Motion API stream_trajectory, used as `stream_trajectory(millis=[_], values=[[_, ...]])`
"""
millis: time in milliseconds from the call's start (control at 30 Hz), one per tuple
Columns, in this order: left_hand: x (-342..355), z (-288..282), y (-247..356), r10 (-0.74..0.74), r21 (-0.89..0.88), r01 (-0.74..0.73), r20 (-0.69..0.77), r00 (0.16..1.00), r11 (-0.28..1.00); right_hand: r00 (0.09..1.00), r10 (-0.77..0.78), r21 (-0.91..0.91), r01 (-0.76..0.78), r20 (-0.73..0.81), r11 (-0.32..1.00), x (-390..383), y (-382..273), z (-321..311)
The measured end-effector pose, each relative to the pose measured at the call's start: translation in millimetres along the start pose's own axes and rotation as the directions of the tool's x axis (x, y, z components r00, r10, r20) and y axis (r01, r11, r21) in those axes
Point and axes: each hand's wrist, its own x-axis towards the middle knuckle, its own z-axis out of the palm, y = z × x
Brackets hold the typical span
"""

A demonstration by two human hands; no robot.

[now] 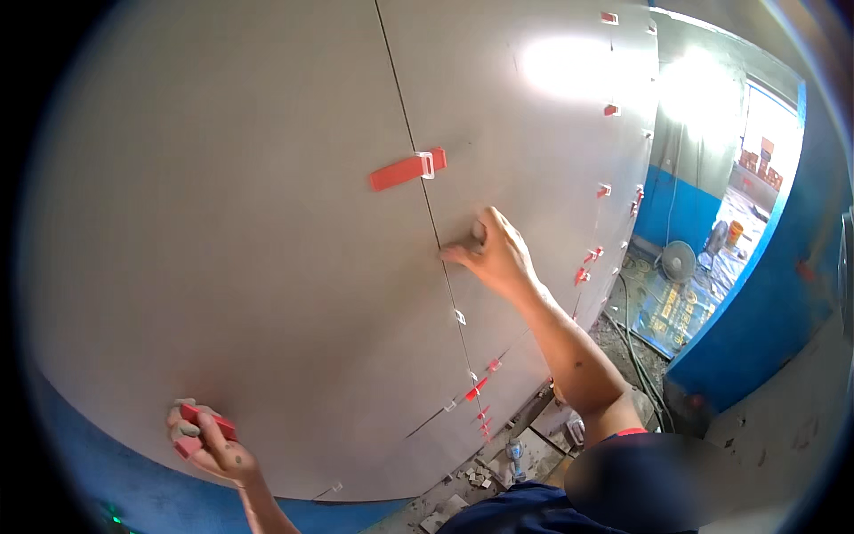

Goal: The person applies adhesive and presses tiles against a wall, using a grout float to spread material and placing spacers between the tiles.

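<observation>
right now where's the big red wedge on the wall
In the head view, the red wedge sits across the vertical tile joint, above the right hand.

Head-worn fisheye, close, facing tiled wall (249, 222)

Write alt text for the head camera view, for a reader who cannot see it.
A person's right hand presses on the joint between large grey wall tiles, just below a red levelling wedge clipped into that joint. The left hand holds red wedges against the tile's lower edge. More red clips dot other joints; a fan stands on the floor beyond.
</observation>
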Motion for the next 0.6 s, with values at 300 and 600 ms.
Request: stream_trajectory(millis=[300,600], values=[[-223.3,-3.5,89.8,-0.871,-0.143,0.944,0.365,0.329,0.297,0.833,0.354,0.253,-0.485,0.425,0.837,-195.9,25.3,34.8],[-281.1,46.8,113.5,-0.935,-0.272,0.96,0.351,0.041,-0.06,0.001,0.069,0.019,-0.966,0.998,-0.258,-332.7,-30.2,43.5]])
